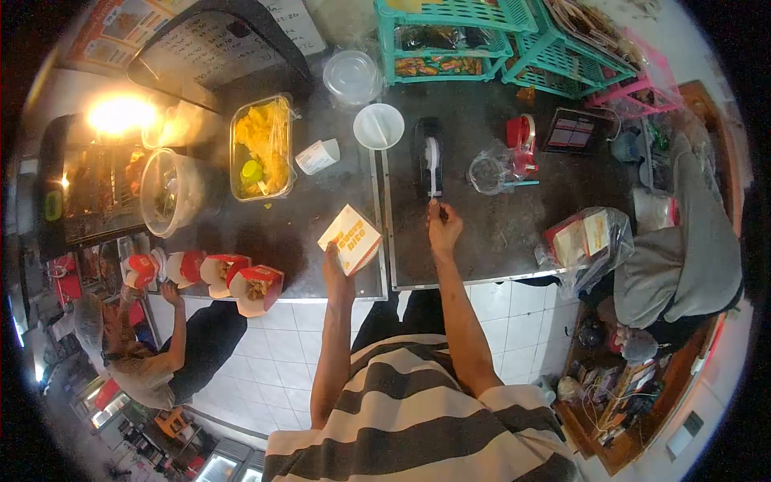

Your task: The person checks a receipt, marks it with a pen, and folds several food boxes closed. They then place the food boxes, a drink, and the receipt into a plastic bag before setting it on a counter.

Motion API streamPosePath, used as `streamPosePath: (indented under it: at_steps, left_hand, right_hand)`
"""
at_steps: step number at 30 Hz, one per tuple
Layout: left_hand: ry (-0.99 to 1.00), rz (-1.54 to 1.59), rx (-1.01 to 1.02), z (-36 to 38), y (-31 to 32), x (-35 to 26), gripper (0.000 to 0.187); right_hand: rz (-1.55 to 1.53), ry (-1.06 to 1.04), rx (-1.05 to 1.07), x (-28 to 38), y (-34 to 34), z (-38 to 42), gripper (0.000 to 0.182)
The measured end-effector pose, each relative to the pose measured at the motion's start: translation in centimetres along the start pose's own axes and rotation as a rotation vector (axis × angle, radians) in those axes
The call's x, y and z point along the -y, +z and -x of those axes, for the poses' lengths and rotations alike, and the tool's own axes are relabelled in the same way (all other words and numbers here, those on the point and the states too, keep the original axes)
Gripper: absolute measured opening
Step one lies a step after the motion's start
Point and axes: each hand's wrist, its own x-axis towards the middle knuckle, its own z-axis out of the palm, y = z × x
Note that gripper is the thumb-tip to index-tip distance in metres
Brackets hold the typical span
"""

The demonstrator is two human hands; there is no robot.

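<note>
My left hand (341, 269) is closed around a white cardboard food box (351, 239) with orange lettering, holding it over the table's front edge. The fingers of my right hand (443, 229) pinch the near end of a long black and white stapler (433, 161) that lies on the dark table. Beyond the box lie a white paper cup (318, 157) on its side and a white round bowl (379, 127). To the right of the stapler is a clear plastic cup or lid (487, 173), beside a red tape dispenser-like object (521, 145).
A clear tub of yellow food (263, 149) and a clear bucket (165, 193) stand left. Several filled red boxes (259, 289) line the left front edge, near a co-worker (152, 361). At right are a bagged box (586, 237) and a person in grey (683, 233). Green racks (446, 44) stand behind.
</note>
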Motion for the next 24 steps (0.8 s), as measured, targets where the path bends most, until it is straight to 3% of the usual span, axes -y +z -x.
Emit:
streamPosePath:
  at_steps: [3, 6, 10, 12, 15, 19, 21, 24]
  left_hand:
    - [-0.010, 0.003, -0.026, 0.0, -0.1, -0.1, 0.053]
    - [-0.020, -0.011, 0.012, 1.0, 0.0, -0.5, 0.054]
    - [-0.004, 0.002, -0.023, 1.6, 1.1, -1.5, 0.052]
    - [-0.004, 0.011, -0.031, 1.1, 1.4, -1.6, 0.052]
    - [-0.004, 0.042, -0.004, 0.9, 1.5, -1.3, 0.050]
    - [-0.056, 0.033, -0.021, 0.9, 1.8, -1.5, 0.049]
    - [-0.057, 0.033, -0.034, 0.3, 0.9, -0.5, 0.050]
    - [0.032, -0.334, -0.096, -0.4, -0.1, 0.4, 0.050]
  right_hand:
    - [0.167, -0.104, -0.069, -0.3, 0.2, -0.8, 0.034]
    - [0.318, -0.148, -0.092, -5.1, -0.1, -2.0, 0.031]
    - [0.426, -0.319, -0.117, -3.9, -2.5, -1.3, 0.030]
    - [0.208, 0.035, 0.075, -0.3, -3.3, -0.9, 0.030]
    - [0.011, 0.026, 0.163, 0.2, -3.2, -1.0, 0.033]
    - [0.057, -0.011, 0.184, 2.2, -2.8, -0.3, 0.030]
    - [-0.166, 0.139, 0.185, 4.7, -2.1, 0.7, 0.026]
    - [-0.222, 0.069, 0.219, 7.5, -1.6, 1.3, 0.022]
